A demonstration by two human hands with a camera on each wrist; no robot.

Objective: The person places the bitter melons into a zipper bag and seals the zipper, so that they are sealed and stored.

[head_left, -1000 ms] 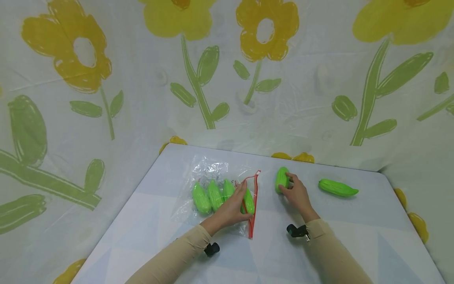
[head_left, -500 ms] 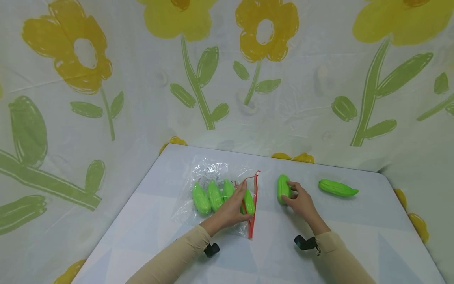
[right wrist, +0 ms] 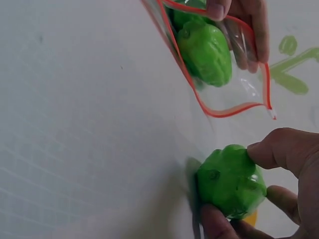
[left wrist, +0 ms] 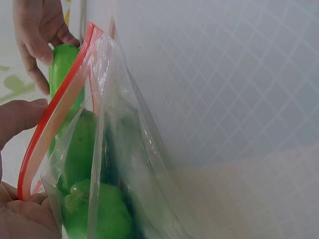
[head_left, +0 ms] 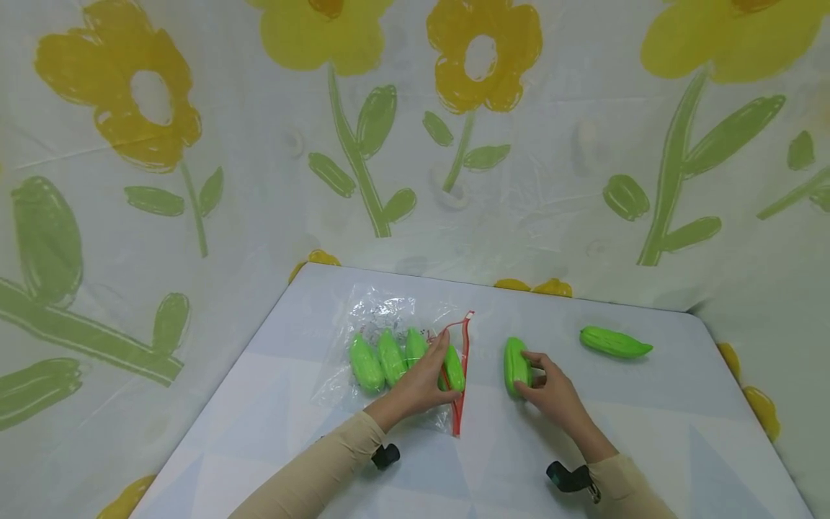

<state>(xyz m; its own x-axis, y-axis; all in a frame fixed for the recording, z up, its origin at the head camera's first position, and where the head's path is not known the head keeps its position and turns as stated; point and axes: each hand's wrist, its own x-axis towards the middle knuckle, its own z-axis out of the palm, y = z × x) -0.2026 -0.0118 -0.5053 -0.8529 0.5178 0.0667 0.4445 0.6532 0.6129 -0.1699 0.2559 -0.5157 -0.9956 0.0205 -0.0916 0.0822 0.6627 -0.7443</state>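
A clear zip bag with a red seal strip lies on the white table, several green toy gourds inside it. My left hand pinches the bag's mouth and holds it up open. My right hand grips another green gourd just right of the bag's mouth; its fingers curl round the gourd in the right wrist view. A further gourd sits just inside the opening.
One more green gourd lies alone at the table's far right. A flower-print plastic curtain rises close behind and beside the table. The near part of the table is bare.
My right hand has drawn the gourd nearer to me and slightly toward the bag's mouth. The left hand and the bag have stayed put.
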